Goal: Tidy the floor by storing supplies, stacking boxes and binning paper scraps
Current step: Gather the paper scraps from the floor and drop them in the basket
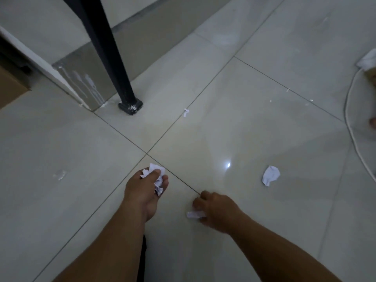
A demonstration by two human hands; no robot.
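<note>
Scraps [155,177]: crumpled white bunch clenched in left hand [142,192], over tiled floor [81,139]. Right hand [218,210] low near floor, fingers curled, pinching one flat piece [195,214]. Larger crumpled ball [270,175] lies loose to the right, apart from both hands. Tiny bit [185,112] near black leg [114,58]. Box [10,88] far left; white cable [349,119] at right edge.

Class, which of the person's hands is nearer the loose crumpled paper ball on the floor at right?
Right. The right hand is left of the crumpled paper ball, pinching a small scrap; the left hand is farther left, gripping a bunch of scraps.
</note>
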